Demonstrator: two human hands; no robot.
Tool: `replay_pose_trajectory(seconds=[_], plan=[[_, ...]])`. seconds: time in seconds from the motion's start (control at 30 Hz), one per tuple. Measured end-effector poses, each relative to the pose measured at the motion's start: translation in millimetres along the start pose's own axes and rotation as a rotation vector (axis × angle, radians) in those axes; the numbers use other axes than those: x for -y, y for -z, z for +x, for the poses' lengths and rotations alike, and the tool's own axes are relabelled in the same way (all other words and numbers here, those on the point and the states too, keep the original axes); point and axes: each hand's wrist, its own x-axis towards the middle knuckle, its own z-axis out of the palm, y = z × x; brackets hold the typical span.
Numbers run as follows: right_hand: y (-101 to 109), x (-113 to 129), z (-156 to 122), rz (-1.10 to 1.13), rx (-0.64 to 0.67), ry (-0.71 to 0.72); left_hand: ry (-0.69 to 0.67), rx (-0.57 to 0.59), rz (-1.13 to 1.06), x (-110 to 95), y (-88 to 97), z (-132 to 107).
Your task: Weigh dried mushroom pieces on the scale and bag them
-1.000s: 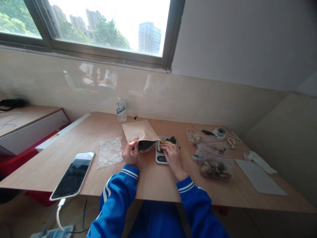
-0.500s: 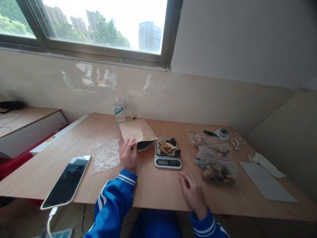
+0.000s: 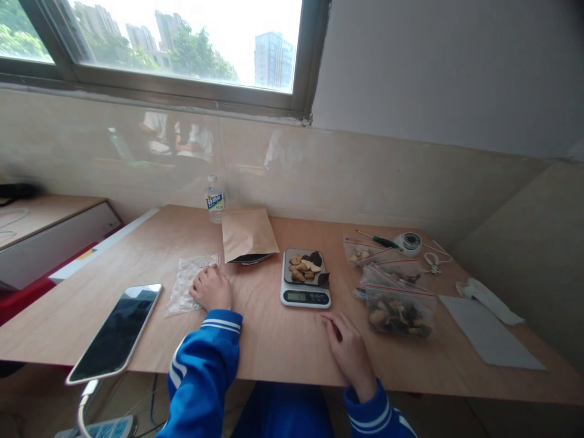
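My left hand (image 3: 211,288) lies over the right part of a clear zip bag (image 3: 181,292), its fingers bent and closed on the plastic. Just beyond it a brown paper pouch (image 3: 249,234) lies with its dark mouth towards me. A white kitchen scale (image 3: 288,297) stands in the middle, bearing dried brown and black pieces (image 3: 305,266); its display is too small to read. My right hand (image 3: 349,350) rests on the table in front of the scale, loosely curved, a gap between thumb and index finger, holding nothing.
Several zip bags of dried pieces (image 3: 399,313) lie to the right, near a green-handled screwdriver (image 3: 385,242) and a white round device (image 3: 410,242). A grey sheet (image 3: 490,331) is farther right. A phone (image 3: 116,331) lies left; a bottle (image 3: 214,201) stands behind the pouch.
My left hand has let go of the paper pouch and moved left onto the clear zip bag. The pouch now lies a little farther left and flatter. My right hand stays in place.
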Motion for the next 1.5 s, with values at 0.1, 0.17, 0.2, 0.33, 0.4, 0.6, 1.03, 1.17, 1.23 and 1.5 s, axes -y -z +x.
replay_pose_trajectory(seconds=[0.1,0.17,0.2,0.33,0.4,0.6,1.03,1.17,1.23,1.5], plan=[[-1,0,1,0.006,-0.007,0.001,0.063,-0.028,0.0,-2,3.2,3],[0,0,1,0.011,-0.01,-0.002,0.095,-0.102,-0.048,-7,7.5,5],[1,-1,1,0.014,-0.01,-0.004,0.095,-0.152,-0.086,-10,10.1,5],[2,9,3,0.073,0.005,-0.021,-0.184,-0.391,-0.297,-22,21.8,-1],[-3,25,7,0.15,-0.003,-0.04,-0.541,-0.402,-0.437,-29,27.3,-11],[-46,96,34,0.399,0.005,0.031,-1.192,-0.129,-0.638,-46,42.3,-52],[-38,93,68,0.309,0.009,0.033,-1.121,-0.164,-0.631,-48,35.6,-53],[-33,79,73,0.333,0.003,-0.028,-0.994,-0.189,-0.676,-45,34.2,-46],[-23,64,73,0.381,-0.046,-0.141,-0.817,-0.208,-0.688,-43,33.0,-41],[4,16,70,0.176,-0.053,-0.065,-0.516,-0.183,-0.785,-41,32.0,-37]])
